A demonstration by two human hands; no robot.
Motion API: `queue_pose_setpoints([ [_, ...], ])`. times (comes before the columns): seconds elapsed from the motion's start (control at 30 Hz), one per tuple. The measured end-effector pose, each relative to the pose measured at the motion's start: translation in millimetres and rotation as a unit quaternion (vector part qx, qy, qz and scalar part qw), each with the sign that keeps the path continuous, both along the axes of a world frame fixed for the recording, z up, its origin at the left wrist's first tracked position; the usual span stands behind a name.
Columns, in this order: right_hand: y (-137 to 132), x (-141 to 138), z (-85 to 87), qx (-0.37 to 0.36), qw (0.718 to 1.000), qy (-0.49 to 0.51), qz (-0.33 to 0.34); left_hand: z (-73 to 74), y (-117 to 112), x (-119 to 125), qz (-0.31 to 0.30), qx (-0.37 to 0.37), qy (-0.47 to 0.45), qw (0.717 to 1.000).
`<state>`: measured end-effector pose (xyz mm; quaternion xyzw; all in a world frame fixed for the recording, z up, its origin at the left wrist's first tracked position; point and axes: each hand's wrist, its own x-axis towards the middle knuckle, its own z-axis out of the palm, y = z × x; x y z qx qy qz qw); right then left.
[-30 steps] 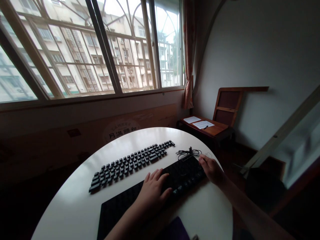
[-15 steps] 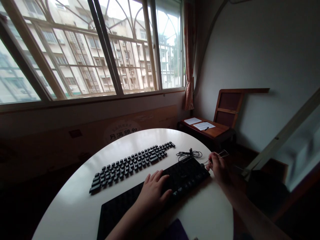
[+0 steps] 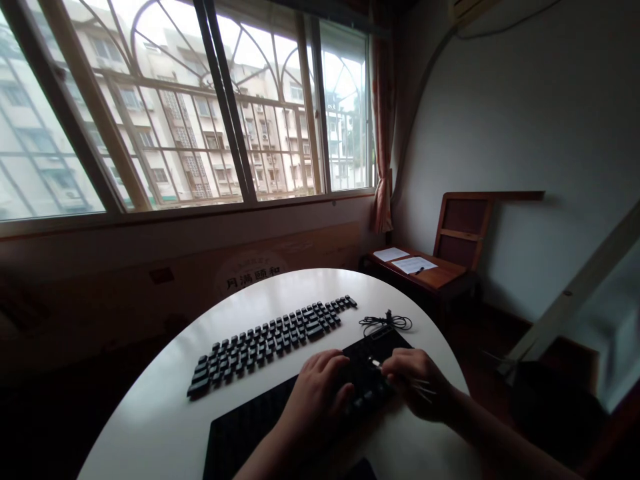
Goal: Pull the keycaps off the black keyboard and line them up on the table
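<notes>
A black keyboard base (image 3: 260,427) lies on the round white table (image 3: 165,427), most of its keycaps removed. My left hand (image 3: 317,393) rests on its middle, fingers curled down on the board. My right hand (image 3: 415,387) hovers over the keyboard's right part, closed on a thin wire keycap puller (image 3: 387,369) whose tip sits just above the board. Rows of loose black keycaps (image 3: 273,337) are laid out on the table behind the keyboard.
A coiled black cable (image 3: 385,323) lies at the keyboard's far right corner. A wooden chair (image 3: 440,267) with papers and a pen stands beyond the table, by the wall. Large barred windows (image 3: 175,113) fill the left. The table's edge curves near my right forearm.
My right hand lifted the wire puller from the table beside the keyboard's far right corner and brought it left over the keyboard. My left hand curled its fingers. The view tilted slightly.
</notes>
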<state>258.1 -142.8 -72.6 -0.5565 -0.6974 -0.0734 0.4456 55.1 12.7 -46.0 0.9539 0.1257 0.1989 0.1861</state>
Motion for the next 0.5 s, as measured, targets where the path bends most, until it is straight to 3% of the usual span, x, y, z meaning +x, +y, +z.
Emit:
queue_pose_setpoints([
  [0.13, 26.2, -18.5, 39.6, 0.047, 0.989, -0.051, 0.129, 4.5, 0.1, -6.6, -0.01, -0.045, -0.077, 0.996],
  [0.3, 75.7, -42.6, 92.3, 0.123, 0.967, -0.026, 0.223, 6.3, 3.5, -12.9, 0.032, -0.133, -0.184, 0.973],
  [0.4, 98.9, -55.1, 101.1, 0.137, 0.957, 0.012, 0.254, 3.3, 10.9, -13.4, 0.06, -0.21, -0.252, 0.943],
  [0.5, 111.4, -59.8, 88.4, 0.167, 0.946, 0.07, 0.269, -1.1, 18.9, -12.0, 0.064, -0.26, -0.266, 0.926],
])
